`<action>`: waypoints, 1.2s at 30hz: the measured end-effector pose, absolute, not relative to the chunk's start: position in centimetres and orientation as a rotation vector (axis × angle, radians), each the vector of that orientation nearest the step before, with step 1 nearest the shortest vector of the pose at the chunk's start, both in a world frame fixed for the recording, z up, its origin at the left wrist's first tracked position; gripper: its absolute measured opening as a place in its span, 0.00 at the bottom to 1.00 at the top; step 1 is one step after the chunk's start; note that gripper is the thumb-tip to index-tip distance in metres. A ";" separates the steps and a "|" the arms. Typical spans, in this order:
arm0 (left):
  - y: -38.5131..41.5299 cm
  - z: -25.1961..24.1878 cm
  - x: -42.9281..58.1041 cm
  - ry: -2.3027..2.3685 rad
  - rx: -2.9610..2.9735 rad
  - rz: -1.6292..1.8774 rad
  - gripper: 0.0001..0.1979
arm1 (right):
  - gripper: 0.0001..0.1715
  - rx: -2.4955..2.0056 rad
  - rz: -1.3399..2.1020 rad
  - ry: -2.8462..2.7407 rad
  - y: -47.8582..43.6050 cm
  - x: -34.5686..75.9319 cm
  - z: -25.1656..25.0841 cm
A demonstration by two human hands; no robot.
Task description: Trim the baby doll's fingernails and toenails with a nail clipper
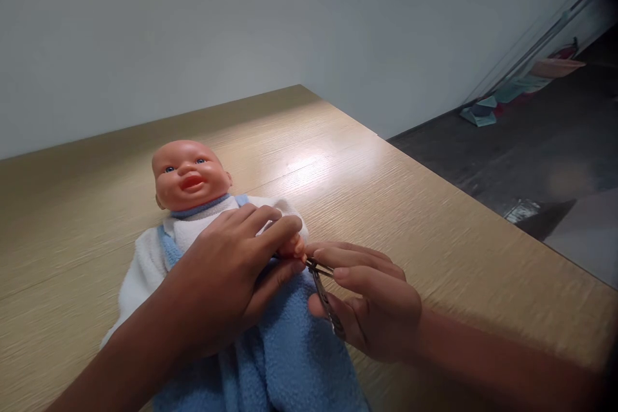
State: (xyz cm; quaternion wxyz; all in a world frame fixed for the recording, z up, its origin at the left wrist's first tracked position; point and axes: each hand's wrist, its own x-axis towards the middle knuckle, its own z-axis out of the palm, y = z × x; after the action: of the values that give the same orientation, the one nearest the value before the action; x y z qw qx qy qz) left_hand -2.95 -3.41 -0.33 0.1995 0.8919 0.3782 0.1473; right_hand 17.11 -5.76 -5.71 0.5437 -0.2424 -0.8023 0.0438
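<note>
A baby doll (190, 174) in a white top and blue fleece overalls lies face up on the wooden table. My left hand (236, 264) rests over its chest, thumb and fingers closed around the doll's small hand (293, 248). Between the thumb and fingers of my right hand (376, 299) is a metal nail clipper (324, 299), its lever angled away from the body. The clipper's jaw end is at the doll's fingertips; whether it touches them is too small to tell.
The pale wooden table (338, 161) has its right edge running diagonally beside my right forearm. A grey-white wall (193, 32) stands behind. On the dark floor at the right are a pink basin (557, 67) and a light-blue dustpan-like object (479, 112).
</note>
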 end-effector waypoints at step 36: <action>-3.4 -0.4 -2.9 1.056 2.508 0.397 0.03 | 0.25 -0.701 0.630 -1.674 -7.5 17.7 -6.0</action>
State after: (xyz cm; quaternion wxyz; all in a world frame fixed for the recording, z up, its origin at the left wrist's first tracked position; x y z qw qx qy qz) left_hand -2.90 -3.36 -0.43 0.1944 0.8946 0.3766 0.1415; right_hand 17.65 -7.48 -6.04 0.5731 -0.2991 -0.7140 0.2690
